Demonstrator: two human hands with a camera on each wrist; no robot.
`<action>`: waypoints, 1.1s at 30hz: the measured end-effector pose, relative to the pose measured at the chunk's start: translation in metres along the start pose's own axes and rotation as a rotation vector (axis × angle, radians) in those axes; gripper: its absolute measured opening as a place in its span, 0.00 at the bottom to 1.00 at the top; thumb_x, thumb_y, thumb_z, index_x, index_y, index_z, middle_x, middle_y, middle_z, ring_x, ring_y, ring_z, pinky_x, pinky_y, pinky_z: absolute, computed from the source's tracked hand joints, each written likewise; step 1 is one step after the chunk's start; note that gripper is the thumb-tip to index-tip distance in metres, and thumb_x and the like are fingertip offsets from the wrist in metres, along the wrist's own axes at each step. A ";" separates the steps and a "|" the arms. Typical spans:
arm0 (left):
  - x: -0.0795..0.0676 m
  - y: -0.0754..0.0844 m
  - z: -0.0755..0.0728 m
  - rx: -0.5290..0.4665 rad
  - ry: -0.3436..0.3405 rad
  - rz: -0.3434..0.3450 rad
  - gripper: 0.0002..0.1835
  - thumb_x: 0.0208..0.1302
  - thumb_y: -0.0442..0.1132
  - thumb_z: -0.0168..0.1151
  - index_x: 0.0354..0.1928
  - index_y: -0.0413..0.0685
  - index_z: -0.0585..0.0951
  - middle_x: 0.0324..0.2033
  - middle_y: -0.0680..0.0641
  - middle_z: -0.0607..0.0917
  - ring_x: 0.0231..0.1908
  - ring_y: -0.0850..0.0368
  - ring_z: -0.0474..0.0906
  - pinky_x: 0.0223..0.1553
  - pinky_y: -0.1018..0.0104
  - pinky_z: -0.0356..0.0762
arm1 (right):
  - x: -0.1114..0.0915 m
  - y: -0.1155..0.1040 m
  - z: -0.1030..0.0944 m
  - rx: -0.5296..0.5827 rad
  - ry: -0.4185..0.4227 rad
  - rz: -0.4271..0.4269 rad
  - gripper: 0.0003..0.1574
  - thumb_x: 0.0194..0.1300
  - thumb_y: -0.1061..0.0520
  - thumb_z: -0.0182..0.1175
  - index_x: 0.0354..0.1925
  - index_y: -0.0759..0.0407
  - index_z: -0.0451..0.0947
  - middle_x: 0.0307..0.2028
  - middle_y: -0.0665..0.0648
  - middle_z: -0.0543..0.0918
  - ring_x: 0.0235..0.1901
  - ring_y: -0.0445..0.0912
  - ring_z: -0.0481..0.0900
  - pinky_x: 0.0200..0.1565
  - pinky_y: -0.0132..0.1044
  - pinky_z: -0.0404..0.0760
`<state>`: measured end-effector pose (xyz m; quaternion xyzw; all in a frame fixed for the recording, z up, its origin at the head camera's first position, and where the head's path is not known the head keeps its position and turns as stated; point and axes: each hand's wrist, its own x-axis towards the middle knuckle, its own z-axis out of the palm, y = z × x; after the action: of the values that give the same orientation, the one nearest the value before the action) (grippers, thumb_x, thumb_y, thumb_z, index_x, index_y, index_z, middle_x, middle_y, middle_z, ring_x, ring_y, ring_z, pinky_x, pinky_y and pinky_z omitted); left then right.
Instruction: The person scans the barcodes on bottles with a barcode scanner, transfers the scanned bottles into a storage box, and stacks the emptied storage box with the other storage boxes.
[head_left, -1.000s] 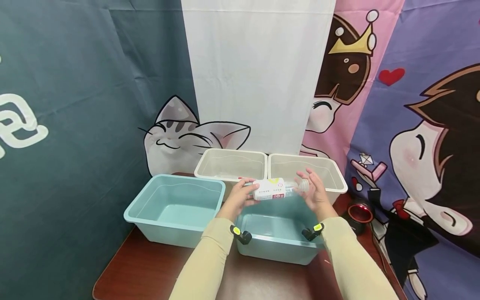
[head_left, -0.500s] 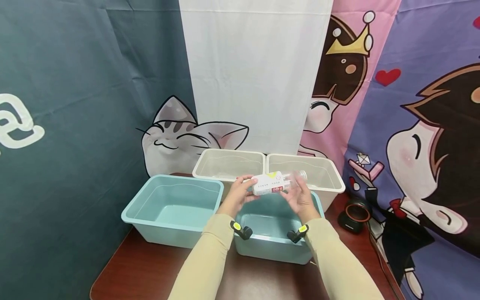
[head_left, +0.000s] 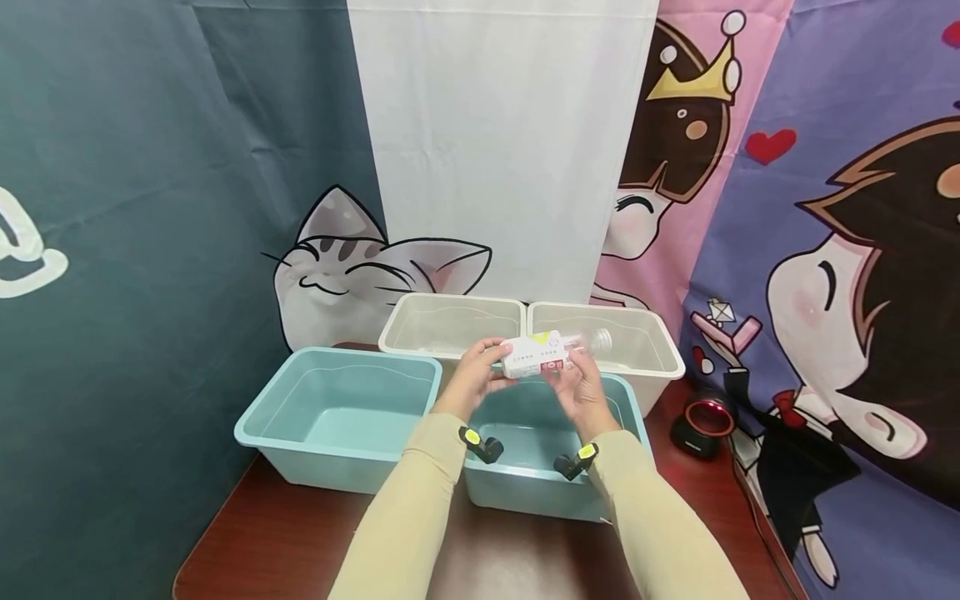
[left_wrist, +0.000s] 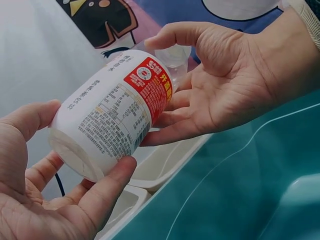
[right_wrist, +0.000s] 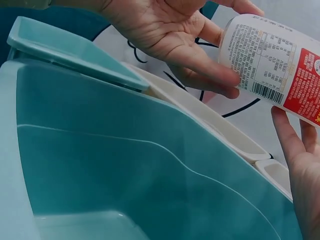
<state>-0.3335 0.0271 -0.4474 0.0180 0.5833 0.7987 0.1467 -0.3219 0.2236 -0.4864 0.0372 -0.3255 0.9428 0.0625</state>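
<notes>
A clear plastic bottle [head_left: 534,356] with a white label lies nearly sideways in the air above the right-hand blue bin [head_left: 555,492]. My left hand [head_left: 474,379] grips the bottle by its base end. Close to the shoulder, my right hand [head_left: 581,396] holds the same bottle, thumb on the near side and fingers beneath it. The left wrist view shows a red panel and small print on the label [left_wrist: 107,107], with the left thumb and fingertips round the base. In the right wrist view, a barcode [right_wrist: 267,92] faces the camera; the neck is out of frame.
Another blue bin [head_left: 337,467] stands to the left. Two off-white bins, one on the left [head_left: 453,321] and one on the right [head_left: 645,354], stand behind. A black device with a red-lit ring [head_left: 701,429] and a cable sits right on the brown table [head_left: 285,533].
My right hand has moved left, from around the neck to the bottle's shoulder and label edge. The bottle has risen slightly in view, and my left hand keeps its hold on the base.
</notes>
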 end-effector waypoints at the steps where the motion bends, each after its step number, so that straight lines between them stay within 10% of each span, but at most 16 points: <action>1: 0.000 0.001 0.000 0.000 -0.002 -0.001 0.19 0.70 0.41 0.64 0.60 0.45 0.77 0.53 0.38 0.80 0.41 0.46 0.85 0.46 0.53 0.87 | 0.000 0.001 0.001 -0.010 0.006 -0.006 0.17 0.70 0.62 0.48 0.53 0.51 0.75 0.54 0.53 0.79 0.54 0.48 0.78 0.50 0.46 0.86; 12: 0.003 -0.001 -0.005 0.066 -0.025 0.056 0.25 0.70 0.40 0.65 0.65 0.44 0.73 0.56 0.37 0.79 0.47 0.46 0.83 0.50 0.49 0.86 | 0.001 0.001 0.006 -0.060 0.064 0.011 0.16 0.70 0.62 0.52 0.56 0.57 0.70 0.55 0.55 0.78 0.52 0.49 0.81 0.49 0.47 0.87; 20: -0.003 -0.002 -0.005 0.367 -0.031 0.223 0.35 0.60 0.32 0.72 0.69 0.50 0.71 0.63 0.37 0.74 0.54 0.43 0.79 0.55 0.51 0.82 | 0.003 -0.002 0.006 -0.126 0.153 0.075 0.12 0.70 0.58 0.57 0.51 0.55 0.70 0.63 0.58 0.71 0.53 0.50 0.79 0.54 0.47 0.85; 25: -0.001 -0.008 -0.007 0.492 -0.036 0.291 0.37 0.59 0.33 0.74 0.70 0.52 0.71 0.67 0.41 0.72 0.58 0.39 0.77 0.53 0.50 0.83 | 0.001 -0.004 0.006 -0.142 0.196 0.114 0.27 0.68 0.56 0.60 0.62 0.54 0.65 0.72 0.58 0.60 0.53 0.49 0.79 0.56 0.50 0.84; 33: -0.002 -0.010 -0.009 0.482 -0.032 0.325 0.35 0.55 0.30 0.76 0.66 0.50 0.75 0.65 0.40 0.74 0.51 0.39 0.82 0.45 0.56 0.86 | 0.000 -0.004 0.007 -0.176 0.206 0.155 0.24 0.71 0.54 0.60 0.61 0.52 0.65 0.67 0.57 0.68 0.54 0.48 0.81 0.57 0.49 0.83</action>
<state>-0.3313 0.0209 -0.4591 0.1583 0.7431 0.6499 0.0174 -0.3212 0.2226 -0.4780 -0.0905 -0.4007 0.9114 0.0257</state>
